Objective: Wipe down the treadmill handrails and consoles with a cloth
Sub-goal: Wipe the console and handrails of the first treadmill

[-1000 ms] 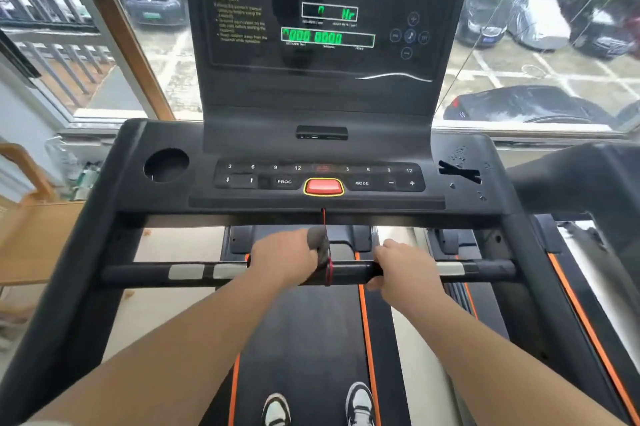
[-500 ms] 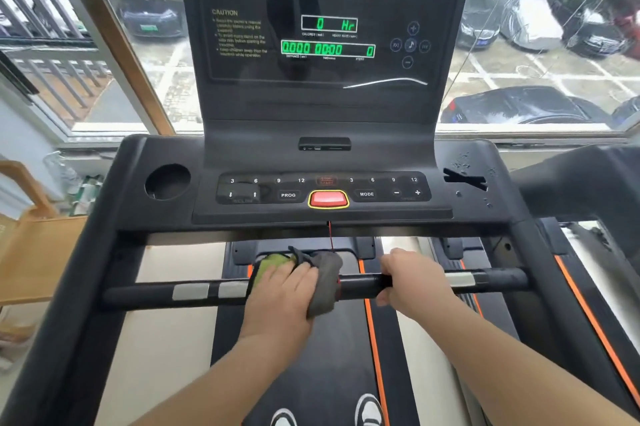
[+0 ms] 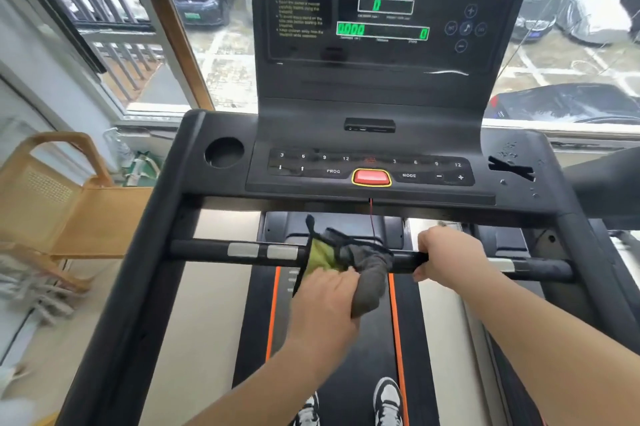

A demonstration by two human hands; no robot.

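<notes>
A black crossbar handrail (image 3: 214,248) with silver sensor strips runs across the treadmill below the console (image 3: 370,169). A grey and green cloth (image 3: 360,263) is draped over the bar's middle. My left hand (image 3: 325,301) grips the cloth's near side, just below the bar. My right hand (image 3: 450,257) is wrapped around the bar to the right of the cloth. The display panel (image 3: 384,17) shows green digits above the button row.
A red stop button (image 3: 371,177) with a thin red cord sits at the console's middle. A round cup holder (image 3: 224,152) lies at the console's left. A wooden chair (image 3: 69,197) stands left of the treadmill. My shoes (image 3: 388,398) stand on the belt. Windows are ahead.
My left hand has slid back off the top of the bar toward me, pulling the cloth so more of it shows over the rail. My right hand kept its hold on the bar.
</notes>
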